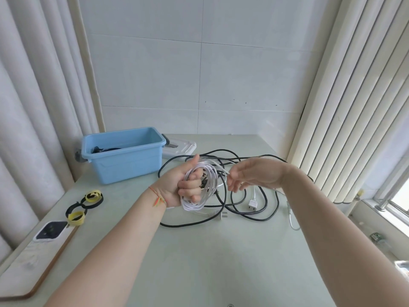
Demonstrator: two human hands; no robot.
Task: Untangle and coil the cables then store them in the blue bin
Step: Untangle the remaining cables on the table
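Left hand [186,185] curled tight round white coil [204,187], loops upright above the table. Right hand [247,176] just beside, fingers loosely pinching the coil's loose end, it seems. Bin [124,156] off left, nearer the left hand. Black cable [223,202] sprawled beneath, not yet coiled.

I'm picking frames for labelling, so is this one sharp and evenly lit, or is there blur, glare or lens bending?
Head view: soft, even daylight, with only faint shadows on the pale green table. The right hand is motion-blurred at its fingertips, while the left hand gripping the coiled white cable is sharper. Wide-angle bending curves the vertical window blinds. The window at the lower right is overexposed.
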